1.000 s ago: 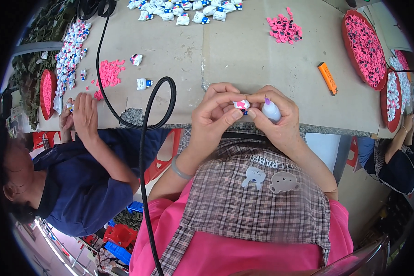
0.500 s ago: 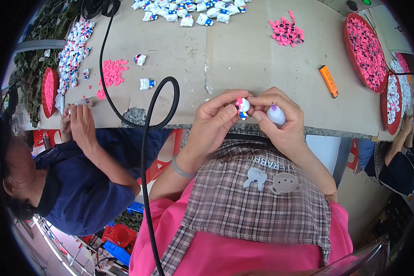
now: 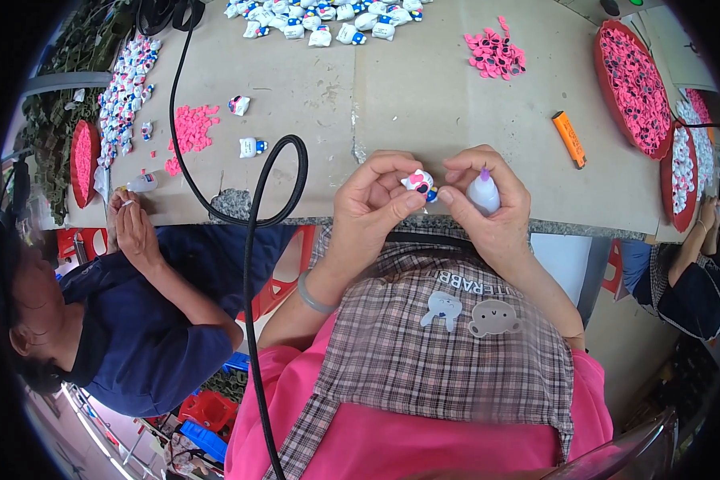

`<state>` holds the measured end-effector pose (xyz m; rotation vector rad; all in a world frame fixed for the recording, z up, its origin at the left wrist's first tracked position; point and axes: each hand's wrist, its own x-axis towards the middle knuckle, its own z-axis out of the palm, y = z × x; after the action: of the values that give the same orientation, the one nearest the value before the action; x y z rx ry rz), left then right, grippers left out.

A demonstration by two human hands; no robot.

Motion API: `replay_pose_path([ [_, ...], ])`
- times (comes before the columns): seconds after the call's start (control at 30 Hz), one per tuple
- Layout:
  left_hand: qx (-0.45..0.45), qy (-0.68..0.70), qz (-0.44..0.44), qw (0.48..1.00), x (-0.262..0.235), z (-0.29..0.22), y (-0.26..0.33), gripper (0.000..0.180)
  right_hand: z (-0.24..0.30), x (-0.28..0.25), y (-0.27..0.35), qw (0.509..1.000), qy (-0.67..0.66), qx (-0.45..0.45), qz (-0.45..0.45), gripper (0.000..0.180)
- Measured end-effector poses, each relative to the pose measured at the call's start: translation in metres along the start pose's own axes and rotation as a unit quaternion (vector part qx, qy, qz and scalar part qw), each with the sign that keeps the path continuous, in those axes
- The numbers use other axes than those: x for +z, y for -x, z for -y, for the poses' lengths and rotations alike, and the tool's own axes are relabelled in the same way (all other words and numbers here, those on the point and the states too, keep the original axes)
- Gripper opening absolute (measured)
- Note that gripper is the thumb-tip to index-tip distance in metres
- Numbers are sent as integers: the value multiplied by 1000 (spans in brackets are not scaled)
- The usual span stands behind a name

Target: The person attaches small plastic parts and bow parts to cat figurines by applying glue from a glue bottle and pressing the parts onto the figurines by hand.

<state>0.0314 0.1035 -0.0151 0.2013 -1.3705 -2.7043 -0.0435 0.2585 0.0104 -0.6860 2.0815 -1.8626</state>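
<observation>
My left hand [image 3: 368, 200] pinches a small white toy figure [image 3: 418, 182] with a pink bow and a blue base, just above the near table edge. My right hand [image 3: 492, 196] grips a small white glue bottle [image 3: 483, 192] with a purple tip, and its fingertips also touch the figure from the right. Both hands meet over the beige table [image 3: 392, 96]. Two more white figures [image 3: 252, 146] lie loose to the left beside a pile of pink bows [image 3: 190, 132].
A black cable [image 3: 252, 240] loops over the table edge at left. A co-worker in a dark blue shirt [image 3: 128, 320] works at the left. Red trays of pink pieces [image 3: 636, 84] stand at right, with an orange lighter [image 3: 570, 138]. Finished figures [image 3: 328, 20] line the far edge.
Both hands have stayed together at the table edge, turning the figure slightly; the pink bow now faces up between my fingertips. The co-worker's hands shifted a little.
</observation>
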Motion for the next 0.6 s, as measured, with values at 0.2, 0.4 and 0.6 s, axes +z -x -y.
replay_pose_path([
  [0.2,35,-77,-10,996,14,-5,0,26,-4,8,4,998,-2,-65,-25,34],
  [0.4,73,-138,-14,988,13,-3,1,27,-9,6,6,990,59,-129,-21,31],
  [0.6,76,-253,-10,964,8,-12,0,34,-11,4,8,988,38,-152,-2,31],
])
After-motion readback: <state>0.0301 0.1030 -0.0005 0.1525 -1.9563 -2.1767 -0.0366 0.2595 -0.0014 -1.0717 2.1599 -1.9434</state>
